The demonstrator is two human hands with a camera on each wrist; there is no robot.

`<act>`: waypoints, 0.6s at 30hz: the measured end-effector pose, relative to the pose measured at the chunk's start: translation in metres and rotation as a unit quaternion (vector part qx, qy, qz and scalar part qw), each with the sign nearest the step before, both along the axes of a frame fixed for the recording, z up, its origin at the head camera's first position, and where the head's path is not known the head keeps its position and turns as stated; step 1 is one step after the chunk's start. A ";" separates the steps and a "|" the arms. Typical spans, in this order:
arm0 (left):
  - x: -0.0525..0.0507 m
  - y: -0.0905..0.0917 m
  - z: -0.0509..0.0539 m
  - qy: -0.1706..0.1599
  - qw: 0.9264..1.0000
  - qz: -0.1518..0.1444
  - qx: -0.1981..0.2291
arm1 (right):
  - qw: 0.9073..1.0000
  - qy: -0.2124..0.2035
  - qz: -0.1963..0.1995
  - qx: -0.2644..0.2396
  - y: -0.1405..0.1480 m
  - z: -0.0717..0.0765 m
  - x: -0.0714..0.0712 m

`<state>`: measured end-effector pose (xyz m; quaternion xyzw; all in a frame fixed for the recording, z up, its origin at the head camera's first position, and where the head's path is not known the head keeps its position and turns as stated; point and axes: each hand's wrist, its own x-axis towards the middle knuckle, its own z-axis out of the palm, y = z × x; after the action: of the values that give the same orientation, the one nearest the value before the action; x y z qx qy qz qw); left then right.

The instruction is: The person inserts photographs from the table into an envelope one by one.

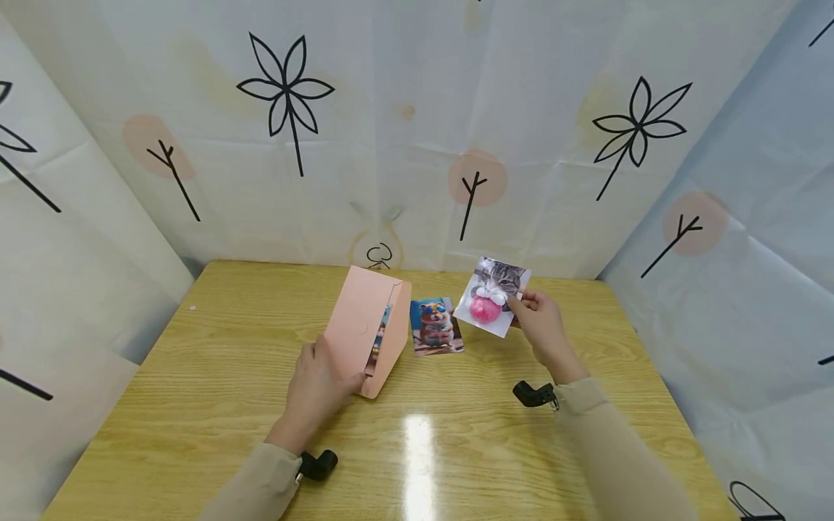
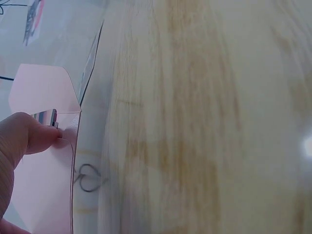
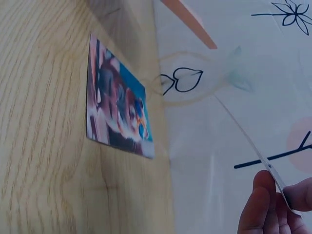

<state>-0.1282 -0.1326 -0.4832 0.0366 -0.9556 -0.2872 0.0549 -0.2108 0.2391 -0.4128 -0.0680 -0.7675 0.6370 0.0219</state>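
Note:
My left hand point(image 1: 319, 387) grips the lower end of a pink envelope point(image 1: 355, 311), thumb over its front edge. The envelope's flap is open, and a picture card point(image 1: 378, 341) shows inside the opening. Between thumb and fingers, my right hand point(image 1: 544, 329) pinches the right edge of a cat card point(image 1: 486, 307) with a pink ball on it. In the right wrist view that card point(image 3: 248, 136) is seen nearly edge-on. A hamster card point(image 1: 438, 329) lies face up on the table between the envelope and the cat card.
The wooden table point(image 1: 195, 376) reaches back to a white patterned curtain point(image 1: 391, 108), with more curtain at both sides. A black device is strapped at each wrist, the left one point(image 1: 318, 465) and the right one point(image 1: 534, 394). A bright reflection lies at the front middle.

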 end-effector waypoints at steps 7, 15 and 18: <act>0.000 0.003 0.000 0.003 1.000 0.000 -0.004 | 1.000 0.023 0.012 -0.013 -0.021 0.005 0.004; 0.001 0.004 0.001 0.003 1.000 0.000 -0.003 | 0.998 0.036 0.034 -0.026 -0.039 0.005 0.007; 0.000 0.004 0.001 -0.001 1.000 0.001 -0.006 | 0.998 0.039 0.043 -0.029 -0.047 0.007 0.009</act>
<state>-0.1281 -0.1282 -0.4826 0.0372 -0.9574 -0.2812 0.0541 -0.2016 0.1923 -0.4063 -0.0108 -0.7492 0.6619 0.0228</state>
